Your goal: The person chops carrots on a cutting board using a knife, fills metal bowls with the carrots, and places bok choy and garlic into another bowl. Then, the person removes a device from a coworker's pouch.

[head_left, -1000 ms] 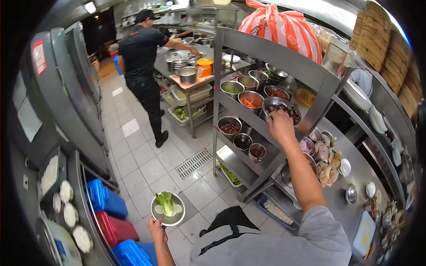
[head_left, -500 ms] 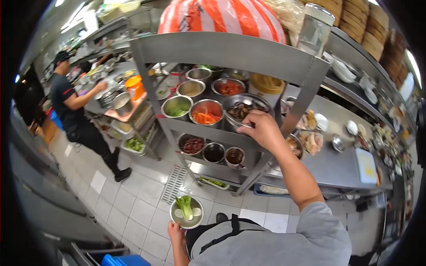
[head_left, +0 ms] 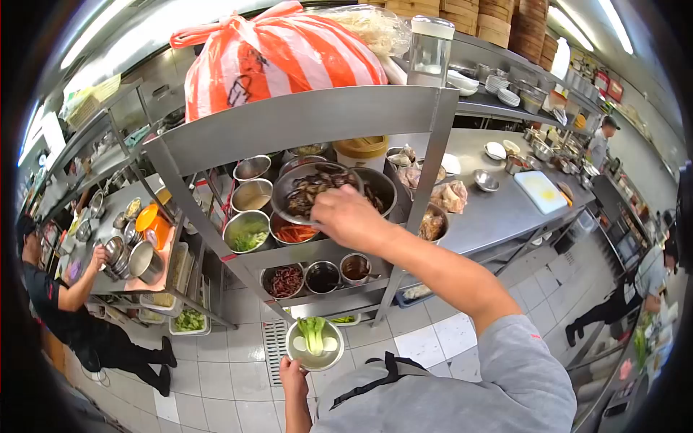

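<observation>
Low in front of my body, my left hand [head_left: 292, 379] grips the rim of a small metal bowl [head_left: 333, 359]. A green leafy stalk [head_left: 312, 333] and pale round pieces lie in it. On the rack's upper shelf, my right hand [head_left: 350, 220] is closed at the front rim of a metal bowl [head_left: 284, 205] of dark sliced pieces [head_left: 317, 186]; its fingertips are partly hidden. This bowl overlaps the tub of orange strips [head_left: 294, 232]. Right beside it stands a deeper metal tub [head_left: 388, 189] with similar dark pieces.
Tubs of greens [head_left: 249, 232] and dark red pieces [head_left: 283, 281] stand on the metal rack [head_left: 303, 119]. A striped bag [head_left: 281, 61] lies on top. One co-worker [head_left: 79, 317] stands at the left, others at the far right. A counter [head_left: 498, 224] holds a cutting board [head_left: 541, 192].
The view has swung right and nearer the rack. The bowl of dark pieces has shifted left over the orange strips with my right hand, uncovering the deeper tub. My left hand still holds its bowl.
</observation>
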{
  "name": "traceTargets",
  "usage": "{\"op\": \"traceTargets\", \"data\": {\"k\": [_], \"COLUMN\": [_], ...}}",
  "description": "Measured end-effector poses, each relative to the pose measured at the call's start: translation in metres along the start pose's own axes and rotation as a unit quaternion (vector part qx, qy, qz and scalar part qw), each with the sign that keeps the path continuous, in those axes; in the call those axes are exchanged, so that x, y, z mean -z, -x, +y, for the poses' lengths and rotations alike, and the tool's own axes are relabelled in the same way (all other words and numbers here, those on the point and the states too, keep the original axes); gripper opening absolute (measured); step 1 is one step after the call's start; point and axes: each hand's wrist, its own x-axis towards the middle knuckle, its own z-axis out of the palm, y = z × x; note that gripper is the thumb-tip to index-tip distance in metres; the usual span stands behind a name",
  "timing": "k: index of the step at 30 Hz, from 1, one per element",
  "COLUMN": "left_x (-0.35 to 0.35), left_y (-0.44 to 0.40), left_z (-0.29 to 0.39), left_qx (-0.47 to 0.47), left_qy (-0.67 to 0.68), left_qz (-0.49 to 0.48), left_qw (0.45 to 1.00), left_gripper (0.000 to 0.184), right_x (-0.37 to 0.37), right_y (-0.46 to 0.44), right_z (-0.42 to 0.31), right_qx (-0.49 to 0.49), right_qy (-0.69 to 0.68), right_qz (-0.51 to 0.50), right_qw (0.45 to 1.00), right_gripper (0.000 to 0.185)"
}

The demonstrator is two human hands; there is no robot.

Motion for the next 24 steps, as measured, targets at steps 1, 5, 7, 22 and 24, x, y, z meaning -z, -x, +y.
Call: {"op": "traceTargets", "data": {"k": [1,5,7,22,24], "left_x": [0.002,0.024,0.03,0.077,0.073], "left_y": [-0.004,-0.014,-0.012,-0.039,-0.04], "left_z": [0.004,0.013,0.02,0.014,0.013], "left_qx": [0.006,0.015,0.03,0.088,0.089], "left_qy": [0.001,-0.029,-0.025,-0.048,-0.047], "left_qz": [-0.012,-0.042,-0.047,-0.072,-0.079], "left_qw": [1.0,0.999,0.998,0.992,0.992], "left_gripper": [0.008,0.009,0.011,0.015,0.014], "right_x": [-0.011,-0.06,-0.069,-0.001,-0.034], "right_y": [-0.008,-0.024,-0.024,-0.012,0.002], "right_z": [-0.008,-0.037,-0.047,0.08,0.105], "right_qx": [0.011,0.01,-0.013,-0.466,-0.442], "right_qy": [0.007,0.025,0.008,0.175,0.179], "right_qz": [-0.004,-0.019,-0.003,-0.318,-0.353], "right_qw": [1.0,0.999,1.0,0.807,0.805], "right_gripper": [0.012,0.01,0.012,0.027,0.027]}}
